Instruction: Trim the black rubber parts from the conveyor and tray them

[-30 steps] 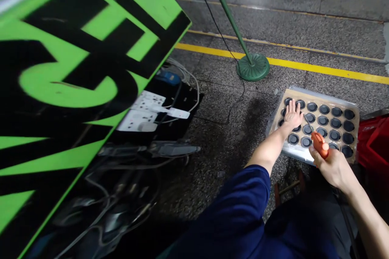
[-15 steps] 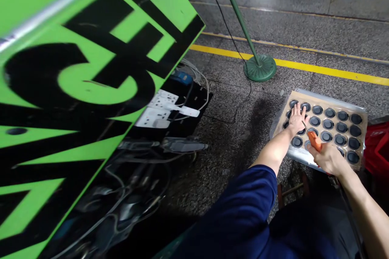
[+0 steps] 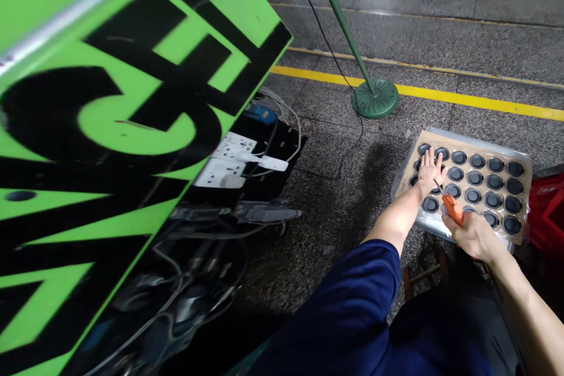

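My left hand (image 3: 429,175) lies spread over the left part of a brown tray (image 3: 467,142), fingers apart. The tray holds rows of round black parts (image 3: 477,161) under what looks like clear plastic. My right hand (image 3: 473,235) is closed round an orange-handled tool (image 3: 452,209) with a thin metal shaft. The shaft points up and left, its tip close beside my left hand. Whether the tip touches a part cannot be made out.
A large green panel (image 3: 136,135) with black lettering fills the left. Under it are white power sockets (image 3: 224,161) and tangled cables. A green round stand base (image 3: 375,98) is on the speckled floor. A red crate (image 3: 546,205) is right of the tray.
My right hand and the orange tool have shifted slightly left, and the tool's tip is closer to my left hand. My left hand stays spread on the tray.
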Demonstrator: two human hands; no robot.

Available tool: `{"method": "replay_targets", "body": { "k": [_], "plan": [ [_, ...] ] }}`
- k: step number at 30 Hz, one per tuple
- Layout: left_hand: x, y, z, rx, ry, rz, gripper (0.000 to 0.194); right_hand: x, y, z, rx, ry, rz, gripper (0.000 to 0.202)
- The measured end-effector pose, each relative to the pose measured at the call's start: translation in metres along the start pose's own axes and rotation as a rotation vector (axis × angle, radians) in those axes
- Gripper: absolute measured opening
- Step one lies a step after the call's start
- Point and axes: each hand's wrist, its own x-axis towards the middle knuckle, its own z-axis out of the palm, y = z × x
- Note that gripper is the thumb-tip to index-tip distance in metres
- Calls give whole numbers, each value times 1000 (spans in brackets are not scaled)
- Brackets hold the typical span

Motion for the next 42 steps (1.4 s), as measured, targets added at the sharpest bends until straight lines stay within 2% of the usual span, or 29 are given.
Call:
{"method": "replay_targets", "body": {
  "k": [3, 6, 9, 12, 18, 22, 32, 42],
  "plan": [
    [-10, 7, -13, 9, -1, 22, 75, -10, 9, 7, 46, -6, -19, 46],
    [-42, 13, -23, 21, 56, 114, 74, -20, 22, 19, 93, -14, -40, 48],
    [-81, 13, -24, 30, 60, 187, 77, -26, 32, 33, 88, -19, -52, 49],
    [-99, 9, -17, 26, 15, 184, 83, -26, 31, 43, 73, -31, -52, 48],
    [-89, 6, -4, 22, 4, 203, 80, -20, 14, 43, 38, -61, -38, 47],
    [-93, 5, 0, 32, 7, 174, 76, -12, 11, 45, -11, -69, -21, 48],
    [-94, 2, -1, 0, 16, 155, 76, 6, 3, 65, -142, -128, -23, 56],
    [-94, 3, -2, -11, 3, 149, 78, 2, -8, 64, -149, -116, -22, 57]
  ]
}}
